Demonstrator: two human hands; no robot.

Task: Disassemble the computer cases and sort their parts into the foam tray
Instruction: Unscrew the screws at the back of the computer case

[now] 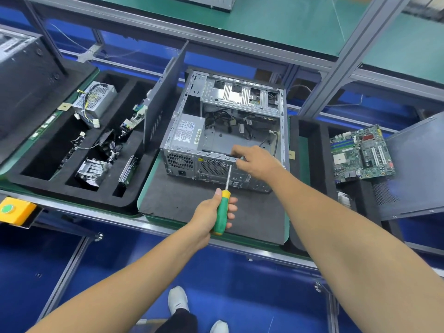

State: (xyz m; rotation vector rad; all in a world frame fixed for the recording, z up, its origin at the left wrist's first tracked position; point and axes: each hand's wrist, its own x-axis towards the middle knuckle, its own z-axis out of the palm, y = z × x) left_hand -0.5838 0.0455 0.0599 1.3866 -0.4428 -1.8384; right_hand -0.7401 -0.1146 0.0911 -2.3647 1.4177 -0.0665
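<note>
At far left, the black foam tray (72,186) holds sorted parts. Our left hand (211,210) grips a green-and-yellow-handled screwdriver (222,210), tip at the rear panel of the open grey metal computer case (225,131), centre. Our right hand (257,162) curls over its near rim, steadying. Likely unscrewing the silver power supply (188,133); next needs turning squarely.

blue floor (240,284), aluminium-framed workbench (341,56), green shelf (264,18)

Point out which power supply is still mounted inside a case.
The power supply with the white label, in the open case beside the screwdriver. The other power supply lies loose in the foam tray.
</note>
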